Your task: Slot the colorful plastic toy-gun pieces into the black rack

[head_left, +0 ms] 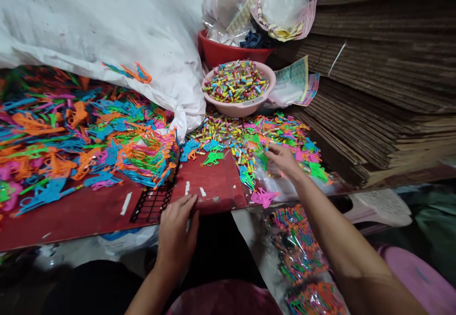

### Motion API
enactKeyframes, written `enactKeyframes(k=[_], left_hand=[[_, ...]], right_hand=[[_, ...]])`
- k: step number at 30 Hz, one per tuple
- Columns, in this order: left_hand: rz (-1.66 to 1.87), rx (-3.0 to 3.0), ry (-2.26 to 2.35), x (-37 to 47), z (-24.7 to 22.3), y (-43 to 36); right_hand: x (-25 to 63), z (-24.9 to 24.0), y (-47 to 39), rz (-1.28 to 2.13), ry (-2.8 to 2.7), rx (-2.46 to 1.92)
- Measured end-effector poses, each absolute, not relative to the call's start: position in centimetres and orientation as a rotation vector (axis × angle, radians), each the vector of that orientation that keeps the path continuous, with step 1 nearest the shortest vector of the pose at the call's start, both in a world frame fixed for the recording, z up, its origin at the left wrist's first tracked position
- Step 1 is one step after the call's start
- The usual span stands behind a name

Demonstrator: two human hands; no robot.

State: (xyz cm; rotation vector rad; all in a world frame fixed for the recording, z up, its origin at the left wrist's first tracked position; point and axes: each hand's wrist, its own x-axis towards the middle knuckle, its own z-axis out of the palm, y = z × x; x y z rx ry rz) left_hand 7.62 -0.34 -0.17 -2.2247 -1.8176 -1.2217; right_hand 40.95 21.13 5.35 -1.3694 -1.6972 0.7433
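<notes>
My left hand (180, 220) rests at the front edge of the red table (213, 184). Its fingers lie loosely stretched and hold nothing. Farther right, my right hand (284, 159) reaches over a loose pile, its fingers pinched at a blurred green plastic toy gun (262, 159). Around it lie small multicoloured capsule-like pieces (238, 149) and more toy guns. A pink toy gun (263, 197) lies at the table edge, and a green one (213, 156) lies between my hands, farther back.
Left is a heap of bright plastic toy guns (71, 134), beside a black grid basket (151, 205). A pink basin (238, 109) of small pieces stands behind, before a red tub (228, 54). White sacking (107, 25) and stacked cardboard (370, 96) flank them. Bagged toys (302, 248) lie below.
</notes>
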Motion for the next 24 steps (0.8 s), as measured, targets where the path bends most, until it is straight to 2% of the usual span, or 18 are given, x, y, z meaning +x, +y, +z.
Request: enactKeyframes(k=[5,10,14,19,24], left_hand=[[-1.219,-2.212,-1.824,7.9,-0.2,-0.3],[-1.268,-2.205,-1.821,8.0,0.1,-0.6],[-1.398,-2.203,-1.813,8.0,0.5,-0.8],[-1.853,-2.219,-1.888,9.7,1.8,-0.8],[-2.654,-1.921,-2.373,11.5,4.1,-1.3]], right_hand=[[39.2,6.1,20.9,1.038,-1.348,-1.227],[37.8,5.6,20.4,0.879,-1.288,-1.246],[36.5,6.0,19.5,0.967,-1.163,-1.162],[33.0,7.3,16.1,1.131,-1.098,-1.013],[27.1,6.4,10.2,1.434,-1.273,-0.916]])
